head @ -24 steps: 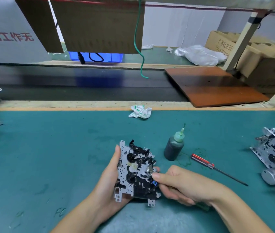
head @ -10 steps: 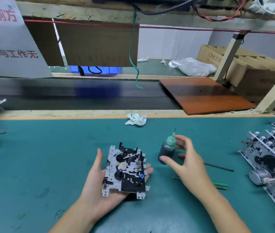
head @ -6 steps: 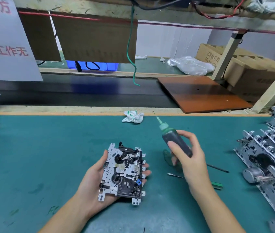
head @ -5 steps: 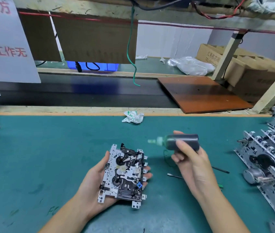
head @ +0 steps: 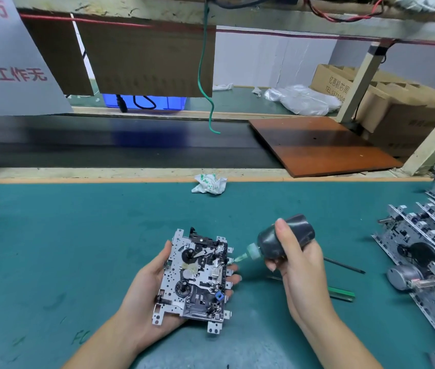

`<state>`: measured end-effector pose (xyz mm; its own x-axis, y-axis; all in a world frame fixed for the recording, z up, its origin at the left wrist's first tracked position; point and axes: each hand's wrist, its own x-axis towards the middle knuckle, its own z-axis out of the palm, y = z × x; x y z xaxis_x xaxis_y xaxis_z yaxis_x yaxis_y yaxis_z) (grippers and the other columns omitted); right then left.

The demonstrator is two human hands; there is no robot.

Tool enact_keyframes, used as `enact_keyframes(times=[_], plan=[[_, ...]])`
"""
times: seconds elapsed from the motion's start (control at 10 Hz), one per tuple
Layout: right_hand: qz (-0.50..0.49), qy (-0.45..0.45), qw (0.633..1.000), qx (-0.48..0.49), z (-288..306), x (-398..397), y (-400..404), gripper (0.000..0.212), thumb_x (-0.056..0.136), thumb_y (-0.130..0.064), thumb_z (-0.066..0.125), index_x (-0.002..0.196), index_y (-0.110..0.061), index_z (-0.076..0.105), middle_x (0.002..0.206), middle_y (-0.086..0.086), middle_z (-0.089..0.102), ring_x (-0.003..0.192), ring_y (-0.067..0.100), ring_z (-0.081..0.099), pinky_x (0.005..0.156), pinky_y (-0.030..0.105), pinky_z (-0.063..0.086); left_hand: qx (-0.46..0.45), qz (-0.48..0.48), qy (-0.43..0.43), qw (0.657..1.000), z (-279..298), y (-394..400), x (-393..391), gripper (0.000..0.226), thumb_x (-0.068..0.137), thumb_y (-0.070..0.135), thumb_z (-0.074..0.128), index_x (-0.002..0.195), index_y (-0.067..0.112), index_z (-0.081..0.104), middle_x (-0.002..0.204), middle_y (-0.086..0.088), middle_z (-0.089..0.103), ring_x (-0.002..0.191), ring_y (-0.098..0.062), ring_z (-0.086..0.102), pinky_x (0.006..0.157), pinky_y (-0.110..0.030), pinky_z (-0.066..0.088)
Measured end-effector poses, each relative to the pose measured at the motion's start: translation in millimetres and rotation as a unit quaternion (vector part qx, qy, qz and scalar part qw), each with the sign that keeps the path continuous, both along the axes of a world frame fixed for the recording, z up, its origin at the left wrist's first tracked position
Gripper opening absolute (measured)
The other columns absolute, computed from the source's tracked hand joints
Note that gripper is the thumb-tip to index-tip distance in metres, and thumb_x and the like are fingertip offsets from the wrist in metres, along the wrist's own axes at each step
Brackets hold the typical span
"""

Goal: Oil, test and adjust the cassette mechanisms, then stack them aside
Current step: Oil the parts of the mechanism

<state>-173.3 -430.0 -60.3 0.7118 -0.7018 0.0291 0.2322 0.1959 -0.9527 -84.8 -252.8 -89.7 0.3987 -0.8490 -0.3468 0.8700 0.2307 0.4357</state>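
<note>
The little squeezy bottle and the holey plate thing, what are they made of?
The dark squeezy oil bottle with the green nozzle looks like soft, matte plastic, though no dent shows under the right hand. The silver perforated cassette mechanism looks like stamped sheet metal: shiny grey, thin, punched holes, bent tabs, with black plastic-looking gears.

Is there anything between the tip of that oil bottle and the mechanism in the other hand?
Nothing visible. The oil bottle in the right hand points its nozzle at the right edge of the cassette mechanism, held by the left hand.
</note>
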Motion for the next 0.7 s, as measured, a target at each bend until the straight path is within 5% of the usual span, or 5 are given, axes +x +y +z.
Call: enact_keyframes(times=[0.2, 0.5, 0.7], plan=[[-0.009, 0.001, 1.0, -0.03, -3.1, 2.5, 4.2, 0.027, 0.075, -0.032, 0.064, 0.071, -0.01, 0.049, 0.056, -0.002, 0.049, 0.049, 0.01, 0.043, 0.04, 0.02, 0.035, 0.002, -0.008, 0.008, 1.0, 1.3, 0.8, -0.9, 0.064, 0.09, 0.051, 0.037, 0.11, 0.0, 0.069, 0.122, -0.029, 0.06, 0.111, -0.046, 0.059, 0.092, -0.058, 0.048], [0.001, -0.007, 0.998, -0.058, -4.3, 2.5, 4.0, 0.03, 0.076, -0.029, 0.062, 0.071, -0.004, 0.047, 0.056, -0.001, 0.046, 0.05, 0.009, 0.04, 0.041, 0.02, 0.033, 0.143, 0.092, -0.065, 0.983, -11.9, -0.2, 4.2, 0.064, 0.088, 0.052, 0.052, 0.136, 0.009, 0.049, 0.137, -0.022, 0.051, 0.128, -0.042, 0.046, 0.109, -0.058, 0.031], [-0.007, -0.017, 0.998, -0.057, -4.7, 2.6, 3.4, 0.028, 0.077, -0.029, 0.062, 0.071, -0.005, 0.048, 0.058, 0.001, 0.048, 0.051, 0.01, 0.041, 0.041, 0.019, 0.034, 0.18, 0.084, -0.094, 0.976, -5.2, 0.1, 2.1, 0.053, 0.091, 0.051, 0.049, 0.127, 0.012, 0.053, 0.127, -0.019, 0.055, 0.105, -0.035, 0.057, 0.095, -0.048, 0.044]])
